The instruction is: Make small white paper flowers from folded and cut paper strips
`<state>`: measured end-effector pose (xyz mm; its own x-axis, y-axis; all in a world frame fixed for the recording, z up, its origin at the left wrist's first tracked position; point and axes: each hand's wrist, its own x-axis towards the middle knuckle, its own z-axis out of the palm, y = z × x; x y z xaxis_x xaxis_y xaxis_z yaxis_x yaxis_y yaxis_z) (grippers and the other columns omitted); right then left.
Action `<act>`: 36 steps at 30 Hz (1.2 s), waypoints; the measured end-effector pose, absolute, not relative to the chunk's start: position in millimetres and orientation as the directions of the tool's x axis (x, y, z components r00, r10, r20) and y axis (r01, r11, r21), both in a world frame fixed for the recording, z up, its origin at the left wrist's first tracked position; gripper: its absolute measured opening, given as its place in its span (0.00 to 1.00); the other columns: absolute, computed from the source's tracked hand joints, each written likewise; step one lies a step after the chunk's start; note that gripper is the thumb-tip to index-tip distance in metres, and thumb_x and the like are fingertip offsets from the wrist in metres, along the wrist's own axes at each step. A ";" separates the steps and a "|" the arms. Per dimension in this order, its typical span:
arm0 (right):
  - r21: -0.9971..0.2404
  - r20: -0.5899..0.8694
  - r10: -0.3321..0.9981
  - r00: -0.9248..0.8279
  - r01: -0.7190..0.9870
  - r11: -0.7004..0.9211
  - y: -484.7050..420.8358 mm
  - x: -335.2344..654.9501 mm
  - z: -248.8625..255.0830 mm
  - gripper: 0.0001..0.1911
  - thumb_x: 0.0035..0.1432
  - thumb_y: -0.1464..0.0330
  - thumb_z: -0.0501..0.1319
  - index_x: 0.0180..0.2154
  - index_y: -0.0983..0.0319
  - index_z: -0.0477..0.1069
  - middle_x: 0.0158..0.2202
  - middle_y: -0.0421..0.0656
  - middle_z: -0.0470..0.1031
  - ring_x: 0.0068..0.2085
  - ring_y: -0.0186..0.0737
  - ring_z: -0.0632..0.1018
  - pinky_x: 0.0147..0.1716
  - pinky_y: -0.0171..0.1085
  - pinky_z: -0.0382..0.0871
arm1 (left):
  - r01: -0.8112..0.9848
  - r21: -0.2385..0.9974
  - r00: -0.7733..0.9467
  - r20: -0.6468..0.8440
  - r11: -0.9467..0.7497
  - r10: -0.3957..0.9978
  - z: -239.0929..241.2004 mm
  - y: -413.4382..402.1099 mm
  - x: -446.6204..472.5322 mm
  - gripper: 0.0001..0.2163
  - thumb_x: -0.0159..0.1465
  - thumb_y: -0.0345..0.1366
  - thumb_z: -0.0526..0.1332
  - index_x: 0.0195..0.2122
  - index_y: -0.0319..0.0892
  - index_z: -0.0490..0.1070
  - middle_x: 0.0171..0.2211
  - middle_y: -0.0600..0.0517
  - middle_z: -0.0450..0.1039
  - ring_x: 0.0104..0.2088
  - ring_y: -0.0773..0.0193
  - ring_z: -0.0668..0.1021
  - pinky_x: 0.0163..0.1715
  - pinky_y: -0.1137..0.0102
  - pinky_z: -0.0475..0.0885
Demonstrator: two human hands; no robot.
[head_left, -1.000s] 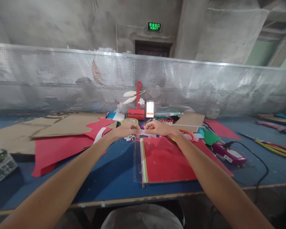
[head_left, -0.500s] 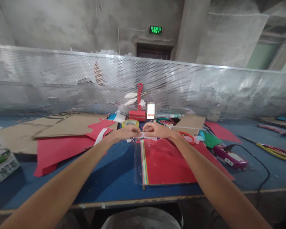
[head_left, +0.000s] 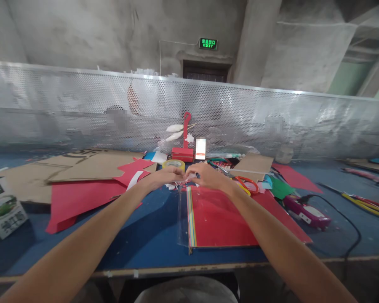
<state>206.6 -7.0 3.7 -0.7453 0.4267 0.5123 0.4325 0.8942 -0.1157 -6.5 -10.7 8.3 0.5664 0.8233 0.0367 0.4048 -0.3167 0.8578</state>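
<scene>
My left hand (head_left: 166, 176) and my right hand (head_left: 206, 174) meet over the far edge of a pack of red paper (head_left: 224, 216). Pinched between the fingertips of both is a small, thin white piece of paper (head_left: 191, 176), partly hidden by the fingers. Just behind my left hand lies a roll of yellowish tape (head_left: 173, 163). Scissors with orange-red handles (head_left: 249, 184) rest right of my right hand. Farther back stands a red box (head_left: 182, 154) with a red hooked strip (head_left: 186, 128) rising from it, white petal-like pieces (head_left: 174, 128) beside the strip.
Cardboard sheets (head_left: 88, 166) and red paper (head_left: 82, 202) cover the left side, near a printed carton (head_left: 6, 210). A lit phone (head_left: 201, 149) leans at the back. On the right are a purple device (head_left: 306, 212) with a black cord and yellow-and-red-handled pliers (head_left: 366, 204).
The white paper has become more crumpled or folded between my fingers, less of it showing. My right fingers have shifted slightly. The view has tilted up a little.
</scene>
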 end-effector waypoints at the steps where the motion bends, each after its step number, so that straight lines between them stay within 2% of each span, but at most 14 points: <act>1: -0.110 0.519 0.421 -0.744 0.431 0.896 -6.6 208.0 4.0 0.07 0.61 0.74 0.61 0.41 0.61 0.74 0.41 0.44 0.79 0.41 0.39 0.76 0.42 0.35 0.62 | 0.410 0.854 0.571 0.035 -0.321 0.821 7.4 -9.6 -7.1 0.10 0.55 0.43 0.65 0.30 0.41 0.71 0.27 0.53 0.64 0.28 0.66 0.64 0.27 0.71 0.58; 7: -0.096 0.537 0.387 -0.750 0.402 0.911 -6.7 210.8 6.2 0.08 0.65 0.71 0.58 0.40 0.62 0.77 0.42 0.47 0.76 0.43 0.41 0.75 0.45 0.38 0.66 | 0.441 0.828 0.581 0.032 -0.348 0.813 1.9 -3.6 -7.2 0.06 0.55 0.38 0.62 0.29 0.40 0.71 0.25 0.54 0.64 0.25 0.68 0.63 0.24 0.70 0.54; 14: -0.166 0.565 0.394 -0.725 0.368 0.915 -6.7 212.0 7.9 0.08 0.64 0.70 0.59 0.38 0.61 0.78 0.45 0.48 0.74 0.46 0.41 0.75 0.49 0.41 0.67 | 0.398 0.840 0.617 0.052 -0.368 0.785 3.6 -5.1 -8.2 0.08 0.57 0.41 0.63 0.30 0.41 0.72 0.24 0.54 0.64 0.24 0.68 0.63 0.23 0.71 0.55; 20: -0.229 0.528 0.456 -0.716 0.396 0.889 -8.6 214.3 10.6 0.07 0.63 0.69 0.60 0.38 0.61 0.77 0.38 0.44 0.78 0.39 0.38 0.76 0.42 0.37 0.67 | 0.364 0.846 0.652 0.067 -0.389 0.756 3.6 -5.3 -9.2 0.08 0.58 0.40 0.62 0.29 0.40 0.71 0.24 0.53 0.64 0.24 0.69 0.63 0.22 0.71 0.55; 25: -0.236 0.573 0.409 -0.710 0.336 0.912 -11.7 214.6 14.0 0.05 0.62 0.69 0.62 0.37 0.61 0.78 0.44 0.45 0.77 0.46 0.39 0.76 0.48 0.39 0.66 | 0.383 0.838 0.658 0.048 -0.389 0.751 -1.2 0.7 -10.4 0.07 0.58 0.39 0.63 0.29 0.41 0.71 0.25 0.53 0.64 0.24 0.69 0.63 0.23 0.71 0.55; 32: -0.378 0.485 0.508 -0.712 0.354 0.856 -19.1 214.8 16.7 0.06 0.59 0.70 0.64 0.38 0.59 0.79 0.38 0.42 0.80 0.41 0.39 0.77 0.44 0.38 0.67 | 0.390 0.840 0.682 0.012 -0.377 0.731 -7.8 7.2 -11.5 0.09 0.59 0.42 0.64 0.33 0.41 0.74 0.26 0.53 0.65 0.24 0.69 0.64 0.23 0.72 0.55; 36: -0.495 0.477 0.566 -0.673 0.326 0.805 -22.7 213.6 18.8 0.07 0.59 0.67 0.63 0.39 0.60 0.78 0.39 0.42 0.80 0.41 0.39 0.78 0.43 0.36 0.67 | 0.381 0.837 0.697 0.019 -0.393 0.717 -4.3 2.4 -9.8 0.10 0.59 0.42 0.64 0.35 0.41 0.74 0.27 0.53 0.65 0.26 0.69 0.64 0.24 0.73 0.57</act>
